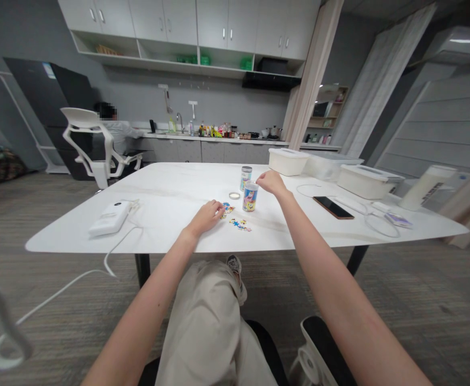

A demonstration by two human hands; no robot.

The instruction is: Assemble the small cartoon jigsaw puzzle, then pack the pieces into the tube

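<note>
- Nearest my viewpoint I have pale trousers [202, 327] and one black-padded armrest [323, 343], over a grey streaked floor [77, 321].
- Ahead spreads one white, round-cornered surface [178, 182]; two dark legs show beneath its near edge.
- Two hands reach over it. My left hand [205, 217] rests low with bent fingers at the colourful puzzle pieces [240, 225]; I cannot tell whether it grips one.
- The pieces lie in two small groups near the front edge, one at the left fingertips, one just nearer me; they are too small to count.
- My right hand [273, 182] is raised, fingers drawn together beside the top of the front canister [250, 198]; whether they pinch anything I cannot tell.
- Canisters: two, both upright, the rear canister [245, 175] just behind the front one. One round lid [234, 196] lies to their left.
- At the left I count one white device [110, 219] with a white cable; at the right, one dark-screened phone [333, 208], more white cable and one white bottle [427, 185].
- Three lidded boxes [288, 162] line the far right.
- Beyond, one person [120, 136] sits in one white-framed chair [106, 145], near one dark fridge [66, 96].
- Farthest, I see a crowded kitchen counter [214, 153], one grey wall [138, 88] and eight handled doors on the white upper cabinets [210, 21].
</note>
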